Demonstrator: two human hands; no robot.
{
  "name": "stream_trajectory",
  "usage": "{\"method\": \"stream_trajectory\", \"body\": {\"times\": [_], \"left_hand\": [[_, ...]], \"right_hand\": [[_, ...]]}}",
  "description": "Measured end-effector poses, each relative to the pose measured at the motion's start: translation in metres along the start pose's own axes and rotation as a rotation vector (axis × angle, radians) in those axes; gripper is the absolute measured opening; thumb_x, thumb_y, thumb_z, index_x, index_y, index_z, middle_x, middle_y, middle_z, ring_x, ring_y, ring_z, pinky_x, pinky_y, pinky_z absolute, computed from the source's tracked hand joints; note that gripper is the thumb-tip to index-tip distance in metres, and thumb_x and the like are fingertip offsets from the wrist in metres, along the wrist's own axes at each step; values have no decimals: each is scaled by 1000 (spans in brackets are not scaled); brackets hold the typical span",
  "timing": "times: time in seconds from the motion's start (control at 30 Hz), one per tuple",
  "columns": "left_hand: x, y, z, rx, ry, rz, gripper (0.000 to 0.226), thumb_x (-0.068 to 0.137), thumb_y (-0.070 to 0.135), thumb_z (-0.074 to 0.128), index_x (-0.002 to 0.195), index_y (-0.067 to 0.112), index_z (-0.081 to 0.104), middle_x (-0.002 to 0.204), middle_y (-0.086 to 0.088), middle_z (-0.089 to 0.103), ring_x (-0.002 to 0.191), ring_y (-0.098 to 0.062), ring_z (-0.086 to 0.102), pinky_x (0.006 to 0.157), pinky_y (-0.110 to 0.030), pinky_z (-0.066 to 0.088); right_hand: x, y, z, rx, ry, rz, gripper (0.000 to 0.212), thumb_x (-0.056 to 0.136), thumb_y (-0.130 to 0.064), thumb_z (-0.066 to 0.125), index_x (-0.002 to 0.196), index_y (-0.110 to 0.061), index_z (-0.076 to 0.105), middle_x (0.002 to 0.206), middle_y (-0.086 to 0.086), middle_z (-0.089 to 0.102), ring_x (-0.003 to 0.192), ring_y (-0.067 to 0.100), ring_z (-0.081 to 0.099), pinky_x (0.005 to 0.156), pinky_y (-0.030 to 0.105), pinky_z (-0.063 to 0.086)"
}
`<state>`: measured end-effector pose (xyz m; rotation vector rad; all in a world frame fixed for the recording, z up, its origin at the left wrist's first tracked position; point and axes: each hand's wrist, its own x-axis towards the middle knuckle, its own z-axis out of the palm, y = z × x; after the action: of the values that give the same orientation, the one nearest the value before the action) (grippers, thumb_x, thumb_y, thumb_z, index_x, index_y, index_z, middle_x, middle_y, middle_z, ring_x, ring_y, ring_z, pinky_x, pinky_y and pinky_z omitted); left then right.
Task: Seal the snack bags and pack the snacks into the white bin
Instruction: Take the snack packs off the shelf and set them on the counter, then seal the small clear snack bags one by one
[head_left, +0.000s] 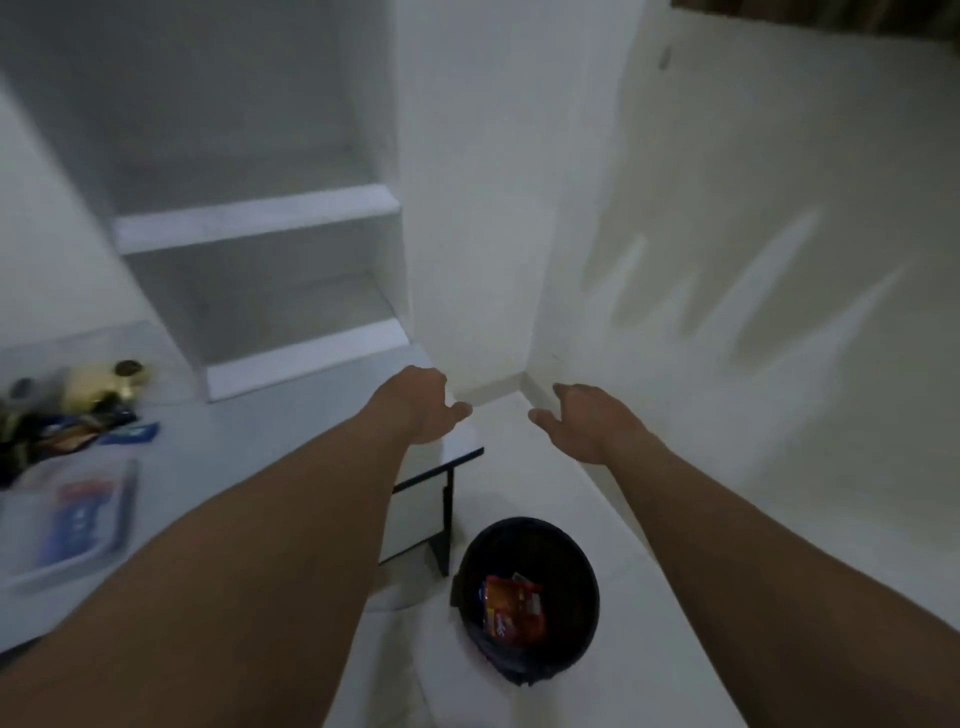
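Both arms reach forward, the hands apart from each other and holding nothing. The left hand (423, 410) hangs with its fingers loosely curled above the far right corner of the surface (249, 447). The right hand (584, 423) is relaxed over the floor (511, 467), thumb turned toward the left hand.

Below and between the forearms a round black bucket (574, 571) stands on the floor just beside the surface's leg. It holds crumpled red and orange wrappers (511, 605); their print is too blurred to read.

At the near left of the surface lies the white bin (127, 499), shallow and translucent, its long axis running away from the person. A blue packet (78, 519) lies flat inside, lengthwise along the bin; its white and red markings cannot be read. Beyond the bin, at the far left edge, a heap of dark and blue snack packets (67, 426) lies on the surface, blurred. A white shelf unit (254, 218) rises behind.
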<state>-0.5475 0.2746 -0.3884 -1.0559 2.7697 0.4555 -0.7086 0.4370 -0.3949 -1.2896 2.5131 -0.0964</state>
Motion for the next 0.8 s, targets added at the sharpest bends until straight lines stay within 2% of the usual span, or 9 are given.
{"method": "stream_trajectory", "body": {"times": [0.1, 0.27, 0.33, 0.43, 0.57, 0.8], "left_hand": [[-34, -42, -38, 6, 57, -67, 76, 94, 61, 42, 149, 9, 35, 154, -11, 38, 139, -28, 37, 111, -39, 33], [-88, -120, -89, -34, 172, -180, 75, 92, 62, 45, 144, 7, 43, 147, -13, 46, 135, -30, 43, 108, -40, 38], [-108, -151, -110, -54, 193, -212, 78, 92, 62, 45, 147, 7, 38, 150, -13, 43, 138, -30, 40, 111, -39, 35], [-137, -201, -133, -91, 230, -258, 83, 90, 65, 46, 149, 8, 34, 153, -13, 40, 139, -29, 38, 112, -39, 34], [-172, -266, -156, -104, 259, -304, 82, 88, 67, 48, 144, 7, 42, 147, -14, 46, 134, -29, 44, 108, -38, 38], [-214, -375, -202, -117, 324, -374, 86, 89, 66, 47, 150, 8, 32, 155, -11, 35, 142, -26, 32, 114, -38, 30]], "right_hand": [[1, -51, -33, -42, 24, -76, 71, 100, -56, 35, 148, -4, 33, 152, 16, 39, 139, 30, 38, 110, 40, 34], [0, -149, -67, -86, 61, -196, 73, 99, -57, 34, 151, -6, 28, 154, 15, 36, 141, 29, 35, 113, 42, 33], [-1, -190, -75, -99, 81, -230, 72, 99, -58, 35, 150, -7, 31, 153, 15, 38, 139, 30, 38, 111, 43, 35], [-6, -253, -82, -109, 111, -277, 70, 98, -57, 39, 147, -7, 36, 149, 16, 41, 136, 31, 41, 108, 44, 38], [-15, -336, -85, -78, 134, -319, 69, 96, -56, 44, 144, -6, 41, 148, 16, 43, 135, 32, 43, 107, 43, 38], [-9, -463, -88, -70, 164, -399, 68, 96, -57, 45, 138, -3, 48, 143, 14, 50, 129, 31, 48, 103, 42, 42]]}}
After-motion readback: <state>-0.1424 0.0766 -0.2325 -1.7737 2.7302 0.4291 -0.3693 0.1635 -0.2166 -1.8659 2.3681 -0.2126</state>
